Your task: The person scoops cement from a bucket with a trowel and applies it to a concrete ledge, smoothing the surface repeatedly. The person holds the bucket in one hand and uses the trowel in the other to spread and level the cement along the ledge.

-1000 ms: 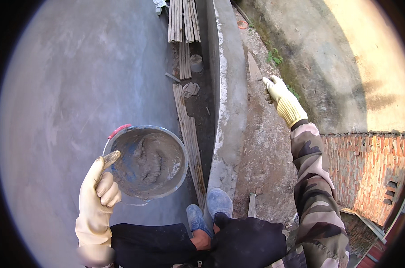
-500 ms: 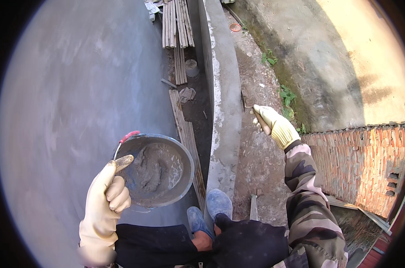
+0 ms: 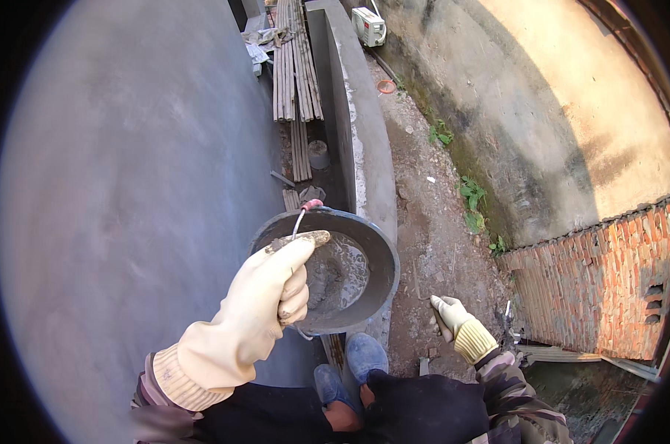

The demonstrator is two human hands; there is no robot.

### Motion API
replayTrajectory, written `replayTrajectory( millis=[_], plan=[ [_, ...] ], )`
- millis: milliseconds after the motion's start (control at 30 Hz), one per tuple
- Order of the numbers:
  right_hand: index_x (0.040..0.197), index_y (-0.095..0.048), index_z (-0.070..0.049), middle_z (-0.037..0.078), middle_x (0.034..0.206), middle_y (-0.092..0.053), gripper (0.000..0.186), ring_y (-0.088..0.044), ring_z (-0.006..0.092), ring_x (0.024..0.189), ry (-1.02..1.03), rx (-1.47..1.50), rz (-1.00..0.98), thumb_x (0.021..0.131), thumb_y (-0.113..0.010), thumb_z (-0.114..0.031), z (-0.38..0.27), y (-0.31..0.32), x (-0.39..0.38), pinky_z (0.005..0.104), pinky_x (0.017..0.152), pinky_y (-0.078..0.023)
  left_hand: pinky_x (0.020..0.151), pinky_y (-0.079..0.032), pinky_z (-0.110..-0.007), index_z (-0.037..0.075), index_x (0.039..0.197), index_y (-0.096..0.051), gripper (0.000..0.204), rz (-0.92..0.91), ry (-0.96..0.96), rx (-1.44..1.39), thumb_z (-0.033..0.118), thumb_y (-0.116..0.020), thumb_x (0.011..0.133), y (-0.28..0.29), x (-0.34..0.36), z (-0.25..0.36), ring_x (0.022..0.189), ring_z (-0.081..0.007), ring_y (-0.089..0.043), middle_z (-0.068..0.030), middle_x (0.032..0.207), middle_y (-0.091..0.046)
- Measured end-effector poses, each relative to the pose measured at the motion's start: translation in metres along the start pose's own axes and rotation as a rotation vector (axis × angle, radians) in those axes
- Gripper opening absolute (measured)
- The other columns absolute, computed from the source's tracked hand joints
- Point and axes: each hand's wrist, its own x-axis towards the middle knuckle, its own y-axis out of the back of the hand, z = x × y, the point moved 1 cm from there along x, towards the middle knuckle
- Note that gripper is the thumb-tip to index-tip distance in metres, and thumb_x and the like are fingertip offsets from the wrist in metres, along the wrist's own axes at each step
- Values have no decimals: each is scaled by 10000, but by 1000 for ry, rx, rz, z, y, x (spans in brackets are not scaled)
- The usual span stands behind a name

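Note:
My left hand [image 3: 255,314], in a pale glove with a dirty fingertip, is closed on the dark round bucket [image 3: 381,266] at its near left side. A wire handle with a red grip [image 3: 313,204] rises beside the fingers. Wet grey mortar [image 3: 324,285] lies inside the tilted bucket. Further right, my gloved right hand [image 3: 457,324] is closed round the wooden handle of a trowel [image 3: 442,327]. Its thin blade, seen nearly edge-on, is hard to make out against the ground.
My shoes [image 3: 366,355] stand at the near end of a narrow concrete wall top [image 3: 376,163]. A smooth grey wall [image 3: 128,185] is at left. Wooden strips [image 3: 294,70] and a small pail [image 3: 318,154] lie in the gap. A stained wall [image 3: 527,133] and brickwork [image 3: 586,285] are at right.
My left hand and the bucket have moved right, over the wall top. My right hand has come down nearer my body with the trowel. The view has tilted up, showing a white outdoor unit.

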Motion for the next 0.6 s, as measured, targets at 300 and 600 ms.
replayTrajectory(
  millis=[300,600],
  plan=[
    [1149,-598,-23,12,702,-560,241,-561,100,596,717,-28,299,1035,-747,-173,-101,-15,-82,304,540,-486,508,-291,-296,92,1255,-667,199,-73,66,-5,186,-585,1100,-5,55,-21,531,-73,-343,74,657,-390],
    [973,-672,-70,139,781,-700,293,-727,366,746,1232,-1061,194,971,-788,-339,-155,-45,-127,466,690,-583,559,-411,-301,72,1384,-677,319,65,28,289,177,-564,1105,33,102,-37,549,-104,-446,44,667,-466]
  ],
)
